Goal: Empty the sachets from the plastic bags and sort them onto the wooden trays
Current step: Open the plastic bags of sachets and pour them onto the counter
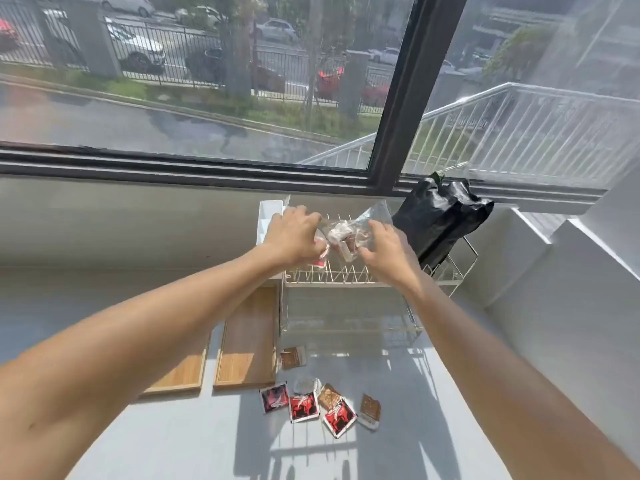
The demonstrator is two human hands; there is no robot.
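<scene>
Clear plastic bag (349, 230) with sachets inside is pinched between both hands above the wire rack (346, 275): left hand (294, 237) fingers clamped on its left edge, right hand (386, 252) gripping the right. Loose sachets (311, 401) lie below on the counter (173, 438), beside two wooden trays (247, 344).

One head-worn view looks forward and down over a counter (173, 445) toward a window (207, 81).

Wire rack (349, 275) beside black bag (440, 220) under window (207, 81).
</scene>
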